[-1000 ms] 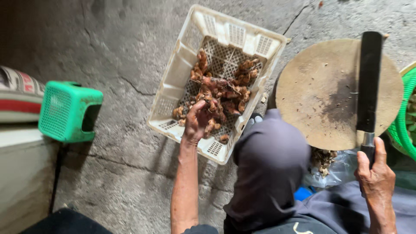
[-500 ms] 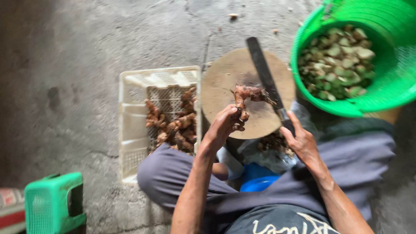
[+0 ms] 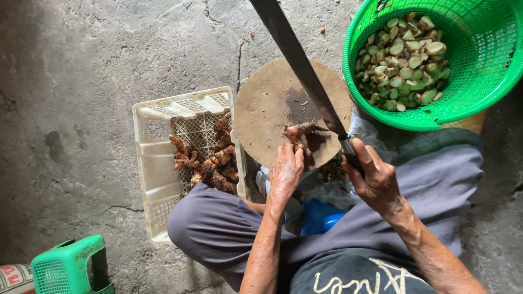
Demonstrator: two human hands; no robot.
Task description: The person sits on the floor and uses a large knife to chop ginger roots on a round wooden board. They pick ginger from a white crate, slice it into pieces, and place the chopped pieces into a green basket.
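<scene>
Root [image 3: 298, 131] pinned on round board [image 3: 272, 109] by left hand [image 3: 284, 171] fingertips (steadying it) | right hand [image 3: 376, 177] gripped raised cleaver [image 3: 297, 60].

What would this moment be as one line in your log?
left hand: pins root on round board | right hand: grips long knife, blade raised over board | green basket: cut pieces

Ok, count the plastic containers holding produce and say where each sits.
2. A white crate of brown roots lies on the floor left of the round chopping board; a green basket of cut pieces stands at the upper right. Others may lie outside the view.
</scene>
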